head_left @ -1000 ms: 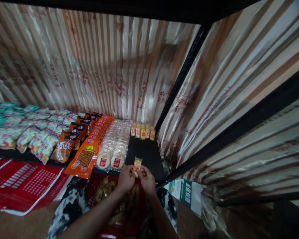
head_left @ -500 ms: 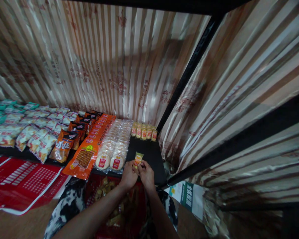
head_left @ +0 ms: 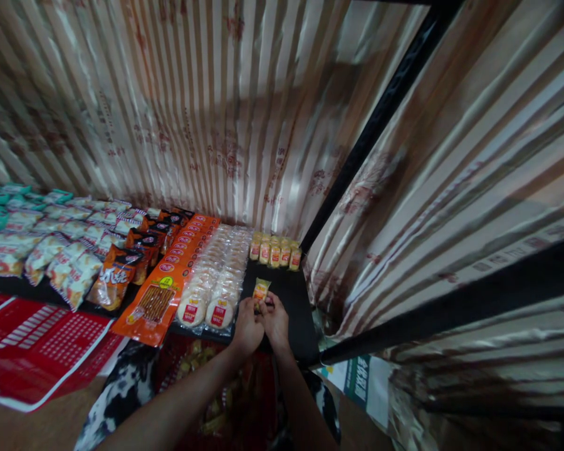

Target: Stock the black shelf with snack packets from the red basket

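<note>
Fingers (head_left: pixel 262 305) of both hands are pinching the lower edge of one small yellow packet (head_left: pixel 261 290), holding it upright over the bare front part of the black shelf (head_left: pixel 286 294); the left hand (head_left: pixel 247 326) and right hand (head_left: pixel 277 321) are touching each other beneath it, closed on the wrapper. To be done well, the step in hand appears to call for the packet being kept square to the shelf edge and lined up with the row of like packets (head_left: pixel 275 252) that is standing at the back against the striped curtain (head_left: pixel 207 106), without its leaning onto the clear packs of round cakes (head_left: pixel 214 282) lying just beside on the left. Further left, the orange packs (head_left: pixel 162 294) and the mixed snack bags (head_left: pixel 61 250) are lying in overlapping rows on the same shelf. Below the forearms a red basket (head_left: pixel 202 376) is sitting on a lower level; it is holding what look like more yellow-wrapped packets, though blur is preventing a count. A green-and-white carton (head_left: pixel 355 379) is lying to its right, contents not visible.
</note>
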`<state>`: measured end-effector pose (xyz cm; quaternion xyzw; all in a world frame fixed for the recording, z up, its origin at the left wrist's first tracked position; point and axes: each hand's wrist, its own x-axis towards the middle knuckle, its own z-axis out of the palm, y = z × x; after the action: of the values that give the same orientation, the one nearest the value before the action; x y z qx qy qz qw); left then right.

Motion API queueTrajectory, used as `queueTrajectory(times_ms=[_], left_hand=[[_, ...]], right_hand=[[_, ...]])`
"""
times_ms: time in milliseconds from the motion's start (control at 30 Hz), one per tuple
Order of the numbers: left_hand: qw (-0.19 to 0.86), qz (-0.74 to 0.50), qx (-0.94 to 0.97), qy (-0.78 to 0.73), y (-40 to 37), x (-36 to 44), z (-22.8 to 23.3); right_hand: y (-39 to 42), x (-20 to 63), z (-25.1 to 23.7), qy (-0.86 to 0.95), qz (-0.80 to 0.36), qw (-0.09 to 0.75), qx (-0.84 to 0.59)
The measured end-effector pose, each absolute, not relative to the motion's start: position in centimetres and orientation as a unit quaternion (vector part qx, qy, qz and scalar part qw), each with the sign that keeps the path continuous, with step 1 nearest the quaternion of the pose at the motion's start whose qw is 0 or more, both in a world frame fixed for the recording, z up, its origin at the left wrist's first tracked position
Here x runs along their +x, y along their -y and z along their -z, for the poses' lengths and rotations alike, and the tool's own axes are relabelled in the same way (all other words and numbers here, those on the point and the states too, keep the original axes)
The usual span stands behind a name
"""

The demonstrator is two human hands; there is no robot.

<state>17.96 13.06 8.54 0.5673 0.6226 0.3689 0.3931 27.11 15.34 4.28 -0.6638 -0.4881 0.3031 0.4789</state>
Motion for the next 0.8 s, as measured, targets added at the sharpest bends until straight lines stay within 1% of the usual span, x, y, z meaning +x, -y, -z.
queueTrajectory(times_ms=[200,433,800], left_hand=[[0.396,-0.372,0.549,-0.635,-13.7,18.4,-9.3],[0.421,-0.389,0.544,-0.613,-14.7,18.9,-9.8],[0.425,-0.41,0.529,-0.609,-17.1,19.9,-9.2]], right_hand=[[-16.0,27.2,-3.7,0.485,-0.303,0.466,-0.675],[-17.1,27.3,-4.4,0.496,-0.307,0.468,-0.664],[-19.2,27.1,-4.8,0.498,-0.293,0.48,-0.66]])
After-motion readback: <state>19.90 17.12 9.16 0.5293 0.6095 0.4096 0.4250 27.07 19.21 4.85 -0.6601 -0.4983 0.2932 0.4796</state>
